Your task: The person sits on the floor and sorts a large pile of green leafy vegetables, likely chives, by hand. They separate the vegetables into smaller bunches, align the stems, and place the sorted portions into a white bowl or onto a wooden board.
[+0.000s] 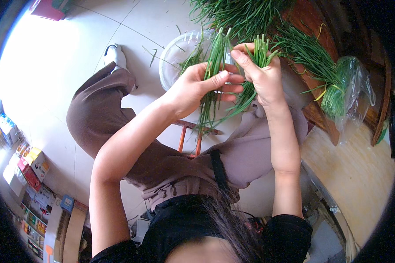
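Note:
My left hand [205, 82] holds a thin, loose bunch of garlic chives [216, 54] between its thumb and spread fingers. The stem ends point up and the leaves hang below the hand. In my right hand [263, 74] is a thicker bundle of chives [260, 49], its pale stem ends sticking up past the thumb. Its leaves trail down to the left, behind the fingers. My right fingertips are close beside the left bunch; I cannot tell if they touch it. Beneath both hands stands a round bin with a clear plastic liner [172, 49], with green scraps inside.
A large heap of chives [243, 16] lies at the top. A banded bundle [332, 95] sits partly in a clear plastic bag [358, 88] on brown wooden furniture [311, 80]. Red stool bars [197, 126] show between my legs. Boxes [33, 167] stand at left.

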Demonstrator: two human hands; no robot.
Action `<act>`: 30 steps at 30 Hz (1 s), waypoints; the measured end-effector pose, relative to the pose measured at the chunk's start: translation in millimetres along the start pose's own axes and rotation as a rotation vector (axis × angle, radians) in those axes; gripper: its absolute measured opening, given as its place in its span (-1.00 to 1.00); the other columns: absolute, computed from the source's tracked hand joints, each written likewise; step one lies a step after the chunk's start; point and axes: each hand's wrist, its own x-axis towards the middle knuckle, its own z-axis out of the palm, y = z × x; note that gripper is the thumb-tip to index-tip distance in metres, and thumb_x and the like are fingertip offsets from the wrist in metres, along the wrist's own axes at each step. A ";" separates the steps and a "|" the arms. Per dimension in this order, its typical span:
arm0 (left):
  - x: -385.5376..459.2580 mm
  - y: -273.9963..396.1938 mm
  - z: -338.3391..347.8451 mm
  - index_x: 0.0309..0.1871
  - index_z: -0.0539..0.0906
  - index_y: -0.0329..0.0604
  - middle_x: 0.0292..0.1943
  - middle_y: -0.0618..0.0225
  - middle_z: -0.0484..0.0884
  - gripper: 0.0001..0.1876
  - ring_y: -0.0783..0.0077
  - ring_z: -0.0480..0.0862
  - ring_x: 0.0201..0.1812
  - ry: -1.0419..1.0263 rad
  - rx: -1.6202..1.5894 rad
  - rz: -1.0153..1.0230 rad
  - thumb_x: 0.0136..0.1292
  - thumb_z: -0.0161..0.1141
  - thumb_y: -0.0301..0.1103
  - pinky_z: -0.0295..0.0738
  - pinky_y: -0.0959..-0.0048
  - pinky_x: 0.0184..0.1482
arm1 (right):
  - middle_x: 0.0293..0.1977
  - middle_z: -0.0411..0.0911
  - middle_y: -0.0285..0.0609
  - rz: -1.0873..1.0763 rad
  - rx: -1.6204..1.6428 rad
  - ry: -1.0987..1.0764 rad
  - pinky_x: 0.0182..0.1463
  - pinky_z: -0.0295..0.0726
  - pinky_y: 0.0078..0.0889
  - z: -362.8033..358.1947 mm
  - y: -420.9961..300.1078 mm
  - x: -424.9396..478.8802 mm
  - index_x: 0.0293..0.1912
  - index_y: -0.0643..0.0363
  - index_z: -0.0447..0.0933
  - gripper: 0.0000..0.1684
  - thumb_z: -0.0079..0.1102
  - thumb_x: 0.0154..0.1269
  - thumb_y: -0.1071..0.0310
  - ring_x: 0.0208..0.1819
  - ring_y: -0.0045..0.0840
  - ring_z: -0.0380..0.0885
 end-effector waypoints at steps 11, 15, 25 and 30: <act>-2.9 3.2 -6.4 0.07 0.47 -0.31 -0.28 0.35 0.60 -0.68 0.61 0.52 -0.36 0.011 0.119 -0.062 0.39 0.00 -0.27 0.46 0.61 -0.35 | -0.57 0.41 -0.47 0.004 -0.071 0.172 -0.67 0.12 -0.74 -32.7 -5.3 8.1 -0.31 0.19 0.57 -0.85 0.18 0.27 0.32 -0.69 -0.91 0.20; -2.6 4.7 -2.4 0.08 0.47 -0.31 -0.25 0.35 0.59 -0.67 0.62 0.51 -0.34 -0.009 0.147 -0.077 0.39 0.00 -0.26 0.45 0.63 -0.37 | -0.47 0.52 -0.43 0.254 0.055 -0.057 -0.47 0.30 -0.76 -26.8 -11.0 0.5 -0.28 0.21 0.62 -0.84 0.30 0.17 0.34 -0.54 -0.85 0.35; 2.0 3.4 -10.1 -0.30 0.51 -0.15 -0.52 0.56 0.39 -0.80 0.77 0.16 -0.64 0.198 0.127 0.119 0.33 0.13 -0.22 -0.02 0.70 -0.61 | -0.54 0.52 -0.44 -0.034 0.041 0.037 -0.57 0.20 -0.78 -10.1 -4.2 -0.4 -0.37 0.20 0.59 -0.88 0.20 0.21 0.35 -0.62 -0.89 0.26; 0.0 7.3 -5.0 -0.38 0.55 -0.17 -0.64 0.65 0.31 -0.74 0.77 0.18 -0.61 0.331 0.360 0.207 0.27 0.20 -0.16 0.01 0.66 -0.58 | -0.49 0.58 -0.35 -0.125 0.050 0.231 -0.63 0.14 -0.76 -14.6 0.6 6.5 -0.32 0.22 0.61 -0.79 0.18 0.28 0.27 -0.67 -0.89 0.22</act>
